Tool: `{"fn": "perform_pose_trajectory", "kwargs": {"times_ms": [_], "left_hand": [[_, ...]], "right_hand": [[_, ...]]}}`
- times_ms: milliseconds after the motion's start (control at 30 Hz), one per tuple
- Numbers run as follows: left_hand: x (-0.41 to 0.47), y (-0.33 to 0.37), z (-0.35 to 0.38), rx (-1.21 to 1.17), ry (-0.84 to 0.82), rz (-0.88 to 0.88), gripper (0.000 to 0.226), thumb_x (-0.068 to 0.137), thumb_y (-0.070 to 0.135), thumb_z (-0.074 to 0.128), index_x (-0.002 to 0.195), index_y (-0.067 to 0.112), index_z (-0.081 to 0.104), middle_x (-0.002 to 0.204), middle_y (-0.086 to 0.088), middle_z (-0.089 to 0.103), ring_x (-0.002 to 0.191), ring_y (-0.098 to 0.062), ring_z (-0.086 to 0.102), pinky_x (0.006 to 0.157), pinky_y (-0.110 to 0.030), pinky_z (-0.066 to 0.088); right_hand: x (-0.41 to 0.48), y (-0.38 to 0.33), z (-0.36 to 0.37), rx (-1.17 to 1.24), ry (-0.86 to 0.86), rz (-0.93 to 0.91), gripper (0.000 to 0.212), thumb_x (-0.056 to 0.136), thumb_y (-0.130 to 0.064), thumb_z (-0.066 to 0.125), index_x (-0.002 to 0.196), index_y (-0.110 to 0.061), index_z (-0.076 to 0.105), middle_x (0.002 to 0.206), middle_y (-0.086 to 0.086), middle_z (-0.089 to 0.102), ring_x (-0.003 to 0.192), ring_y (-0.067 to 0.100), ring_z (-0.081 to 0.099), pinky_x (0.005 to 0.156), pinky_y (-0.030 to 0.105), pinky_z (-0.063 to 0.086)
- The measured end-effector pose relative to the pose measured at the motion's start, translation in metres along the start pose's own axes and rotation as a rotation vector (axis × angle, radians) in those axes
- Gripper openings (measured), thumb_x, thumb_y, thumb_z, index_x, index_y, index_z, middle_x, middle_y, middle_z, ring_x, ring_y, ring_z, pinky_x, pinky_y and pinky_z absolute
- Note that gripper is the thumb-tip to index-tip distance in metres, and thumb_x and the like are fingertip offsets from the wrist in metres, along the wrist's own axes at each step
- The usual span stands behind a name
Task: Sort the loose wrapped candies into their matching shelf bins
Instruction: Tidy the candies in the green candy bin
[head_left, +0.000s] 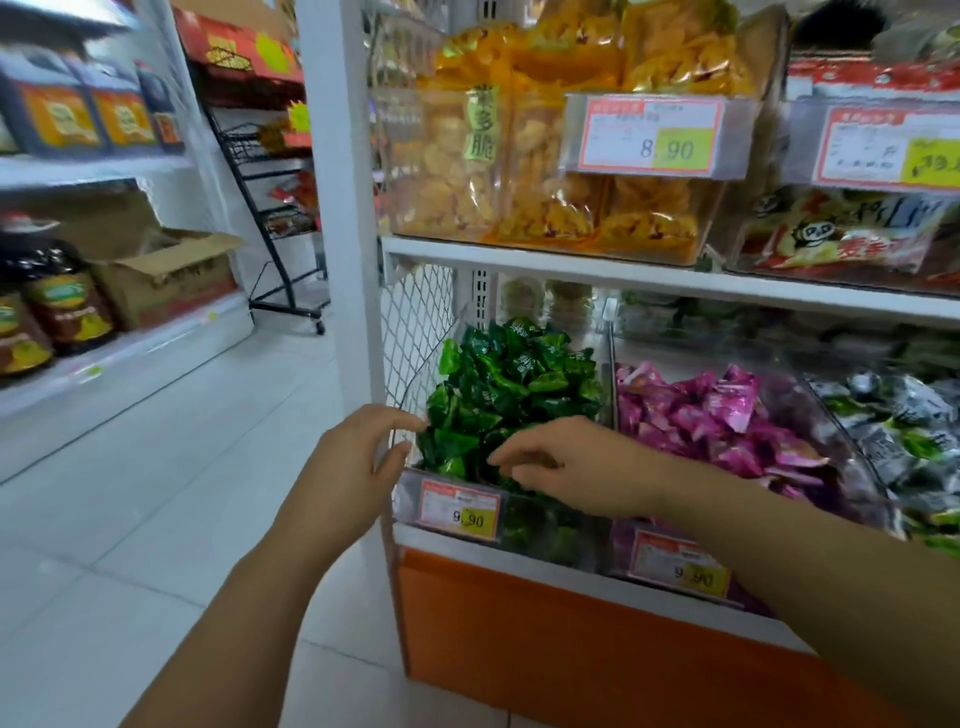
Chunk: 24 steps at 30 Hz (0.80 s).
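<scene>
Head view: left hand (353, 460) loose, empty — right hand (571, 470) over green candies (511, 384), grasp blurred, unclear.

L hand (353, 457) bare, slim fingers, thumb short & rounded. L forearm (244, 597) bare all the way to the bottom edge. R hand (576, 467) bare as well. R forearm (805, 587) bare to the right edge, looks broader nr the camera. Nails too blurred to tell.

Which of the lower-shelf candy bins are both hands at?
The leftmost, green bin: left hand and right hand are at its front. The pink bin sits further right.
</scene>
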<state>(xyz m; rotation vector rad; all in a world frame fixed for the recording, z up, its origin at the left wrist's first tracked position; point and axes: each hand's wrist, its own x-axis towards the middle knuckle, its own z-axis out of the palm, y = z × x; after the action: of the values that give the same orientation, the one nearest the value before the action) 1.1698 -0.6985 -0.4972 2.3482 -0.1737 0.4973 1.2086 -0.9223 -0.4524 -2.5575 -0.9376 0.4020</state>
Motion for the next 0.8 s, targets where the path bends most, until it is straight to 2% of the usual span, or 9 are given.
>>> {"fn": "perform_pose_trajectory", "kwargs": {"times_ms": [67,133,267,367,433,500,567,667,800], "left_hand": [[0.002,-0.004,0.001,0.012,-0.005,0.022,0.026,0.093,0.008,0.055,0.104,0.03,0.063,0.113,0.016,0.052,0.105,-0.004,0.051,0.096,-0.02,0.038],[0.005,-0.008,0.002,0.037,-0.005,0.043,0.027,0.092,0.006,0.055,0.106,0.027,0.065,0.115,0.017,0.051,0.107,-0.004,0.051,0.096,-0.022,0.04],[0.013,-0.013,0.001,0.074,-0.001,0.057,0.026,0.092,0.008,0.055,0.108,0.026,0.066,0.113,0.016,0.055,0.107,-0.005,0.052,0.094,-0.022,0.041],[0.017,-0.016,0.001,0.076,0.034,0.052,0.026,0.092,0.008,0.055,0.105,0.027,0.067,0.107,0.015,0.059,0.099,-0.006,0.056,0.088,-0.023,0.044],[0.018,-0.02,0.001,0.094,0.037,0.047,0.026,0.092,0.009,0.056,0.104,0.028,0.067,0.105,0.016,0.06,0.098,-0.006,0.056,0.085,-0.022,0.043],[0.018,-0.023,0.003,0.116,0.039,0.048,0.025,0.091,0.01,0.057,0.104,0.029,0.067,0.103,0.015,0.061,0.097,-0.006,0.055,0.083,-0.02,0.043],[0.018,-0.023,0.004,0.122,0.051,0.047,0.024,0.091,0.01,0.058,0.103,0.028,0.068,0.101,0.015,0.061,0.096,-0.006,0.055,0.081,-0.016,0.042],[0.019,-0.022,0.006,0.147,0.063,0.024,0.024,0.091,0.01,0.057,0.102,0.029,0.068,0.098,0.018,0.058,0.094,-0.003,0.051,0.077,-0.006,0.035],[0.018,-0.025,0.009,0.155,0.09,0.058,0.026,0.088,0.006,0.06,0.1,0.028,0.069,0.096,0.018,0.059,0.09,-0.005,0.052,0.076,-0.019,0.044]], "right_hand": [[0.015,-0.003,0.004,-0.041,-0.06,0.007,0.034,0.102,-0.019,0.04,0.133,-0.024,0.052,0.132,-0.004,0.056,0.109,0.015,0.057,0.091,0.027,0.048],[0.029,-0.001,0.007,-0.073,-0.103,-0.008,0.035,0.102,-0.013,0.038,0.132,-0.022,0.053,0.132,-0.003,0.056,0.113,0.014,0.055,0.095,0.026,0.046],[0.056,0.003,0.013,-0.07,-0.149,-0.083,0.039,0.1,-0.006,0.039,0.128,-0.026,0.058,0.132,-0.007,0.057,0.114,0.012,0.055,0.097,0.035,0.047],[0.074,0.002,0.015,-0.133,-0.183,-0.167,0.04,0.097,-0.009,0.047,0.13,-0.029,0.056,0.129,-0.003,0.056,0.11,0.013,0.052,0.094,0.033,0.046],[0.083,0.003,0.014,-0.238,-0.182,-0.212,0.041,0.094,-0.016,0.055,0.133,-0.031,0.054,0.129,-0.001,0.048,0.11,0.014,0.048,0.092,0.034,0.043],[0.087,0.004,0.013,-0.404,-0.146,-0.24,0.046,0.091,-0.027,0.061,0.134,-0.037,0.049,0.133,-0.002,0.038,0.108,0.014,0.045,0.089,0.036,0.044],[0.09,0.006,0.014,-0.615,-0.072,-0.284,0.048,0.087,-0.038,0.063,0.133,-0.043,0.048,0.137,-0.002,0.032,0.115,0.016,0.041,0.094,0.035,0.036],[0.095,0.008,0.014,-0.766,0.085,-0.37,0.034,0.084,-0.049,0.061,0.117,-0.043,0.058,0.134,-0.004,0.039,0.119,0.018,0.035,0.093,0.037,0.024],[0.1,0.015,0.005,-0.763,0.176,-0.395,0.017,0.083,-0.045,0.064,0.099,-0.038,0.064,0.125,-0.011,0.05,0.118,0.016,0.038,0.096,0.037,0.025]]}}
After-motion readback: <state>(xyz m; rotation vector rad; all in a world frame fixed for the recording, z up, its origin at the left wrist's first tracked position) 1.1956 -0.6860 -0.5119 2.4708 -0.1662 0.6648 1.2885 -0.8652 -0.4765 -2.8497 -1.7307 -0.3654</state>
